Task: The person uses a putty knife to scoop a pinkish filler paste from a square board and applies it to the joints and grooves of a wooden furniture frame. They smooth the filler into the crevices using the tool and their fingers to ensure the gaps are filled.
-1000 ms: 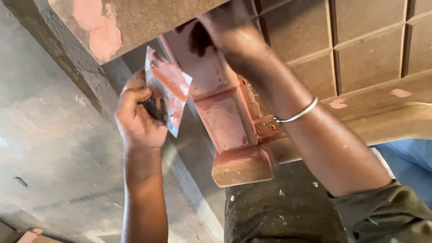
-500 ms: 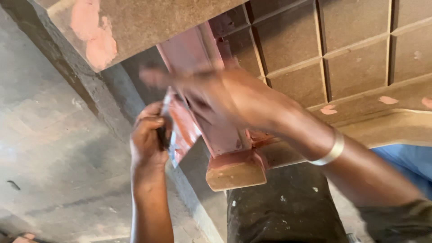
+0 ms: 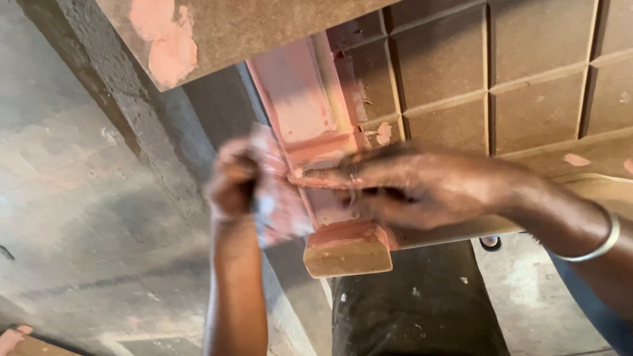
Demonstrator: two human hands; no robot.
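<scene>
At moulded post [image 3: 310,118]: we smear pink filler, right hand [image 3: 422,188] fingers flat, empty; left hand [image 3: 234,178] grips scraper [image 3: 280,198]. Next: even strokes.

Single head-worn view, looking steeply down from above the hands, close in. Pink-coated wooden post [image 3: 310,118] running from twelve o'clock down to centre, end block near six. Grooved brown panel [image 3: 527,72] filling one to three o'clock; concrete floor [image 3: 79,217] from seven to ten. Left hand [image 3: 234,178] just left of centre, right hand [image 3: 422,188] entering from four o'clock, both blurred. Dark trouser leg [image 3: 415,310] at six. No second view, so no shared field.
</scene>
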